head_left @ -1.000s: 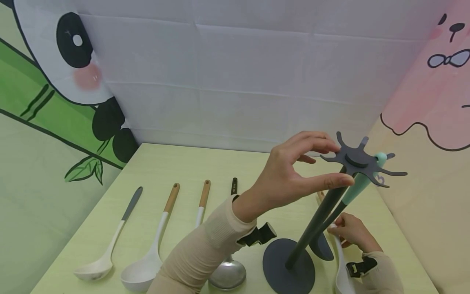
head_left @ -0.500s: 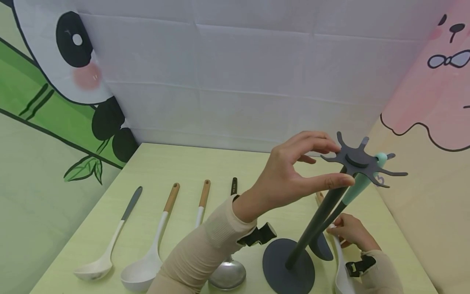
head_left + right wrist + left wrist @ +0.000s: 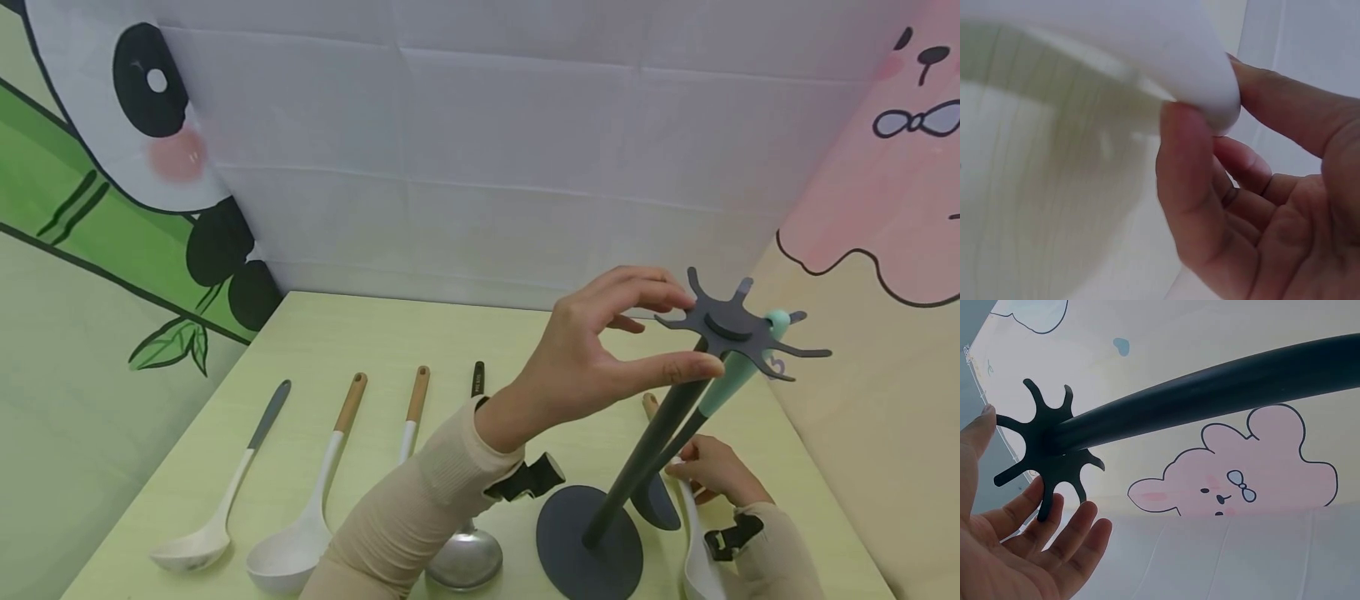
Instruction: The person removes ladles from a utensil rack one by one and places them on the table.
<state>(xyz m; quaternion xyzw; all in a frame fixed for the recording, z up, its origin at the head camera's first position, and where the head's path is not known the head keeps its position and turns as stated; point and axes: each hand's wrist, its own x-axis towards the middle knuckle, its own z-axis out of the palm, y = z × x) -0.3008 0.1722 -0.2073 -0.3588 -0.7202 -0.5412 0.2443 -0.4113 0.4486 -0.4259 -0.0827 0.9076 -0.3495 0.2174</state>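
In the head view my left hand (image 3: pixel 592 358) holds the rim of the hooked top of a dark grey utensil stand (image 3: pixel 729 327), thumb on the near side and fingers on the far side. The left wrist view shows the same hooks (image 3: pixel 1047 447) from below, with fingertips on them. From a right-hand hook hangs a utensil with a mint-green handle (image 3: pixel 723 390) and dark head, beside the pole. Low at the right, my right hand (image 3: pixel 720 473) pinches the white shaft of a wooden-handled kitchen utensil (image 3: pixel 699 550), whose head is cut off by the frame. The right wrist view shows this pinch close up.
On the pale table (image 3: pixel 360 333), left of the stand, lie a white spoon with a grey handle (image 3: pixel 197 546), a white ladle (image 3: pixel 291 557) with a wooden handle, another wooden-handled utensil (image 3: pixel 417 400) partly behind my left forearm, and a steel ladle (image 3: pixel 465 562). Cloth walls surround the table.
My right hand has shifted very slightly left, along with the top of the wooden-handled utensil. My left hand and the stand keep their places.
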